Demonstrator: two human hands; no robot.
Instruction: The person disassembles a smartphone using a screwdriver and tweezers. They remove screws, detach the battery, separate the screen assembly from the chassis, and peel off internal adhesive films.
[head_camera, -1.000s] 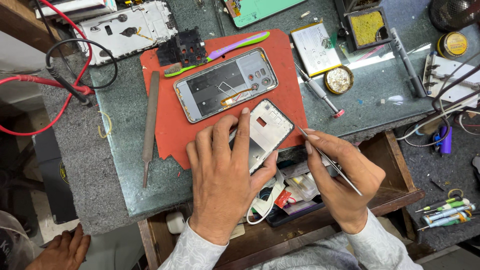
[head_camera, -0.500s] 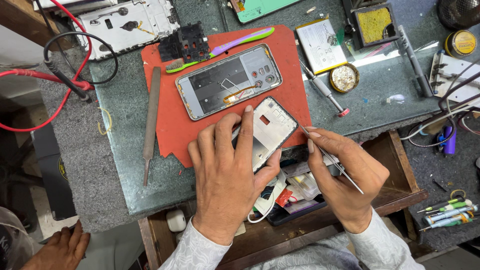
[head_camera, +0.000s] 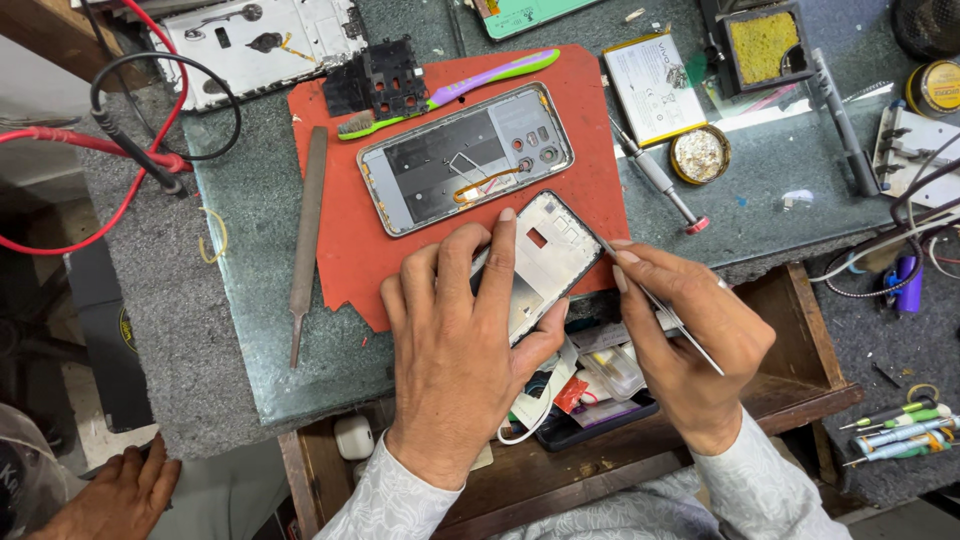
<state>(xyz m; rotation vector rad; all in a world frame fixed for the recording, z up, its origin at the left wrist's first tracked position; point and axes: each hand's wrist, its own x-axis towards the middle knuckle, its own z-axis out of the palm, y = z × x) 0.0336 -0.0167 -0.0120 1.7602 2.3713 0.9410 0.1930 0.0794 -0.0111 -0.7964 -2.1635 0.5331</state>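
Observation:
My left hand (head_camera: 460, 350) lies palm down on a white phone frame (head_camera: 548, 252) and holds it against the front edge of a red mat (head_camera: 345, 250). My right hand (head_camera: 690, 335) grips thin metal tweezers (head_camera: 655, 300), whose tip touches the frame's right edge. Just beyond, an opened grey phone body (head_camera: 465, 158) lies on the mat with a small orange flex cable showing inside.
A metal file (head_camera: 305, 235), a purple-green toothbrush (head_camera: 450, 93), a black plastic part (head_camera: 378, 78), a screwdriver (head_camera: 655, 180), a battery (head_camera: 655, 85), a round tin (head_camera: 700, 153) and red cables (head_camera: 90, 145) lie around. An open wooden drawer (head_camera: 790, 345) below holds small parts. Another person's hand (head_camera: 125, 495) is at bottom left.
Both hands and the white frame have stayed almost in place; the tweezers' tip has stayed at the frame's right edge. The view has shifted slightly.

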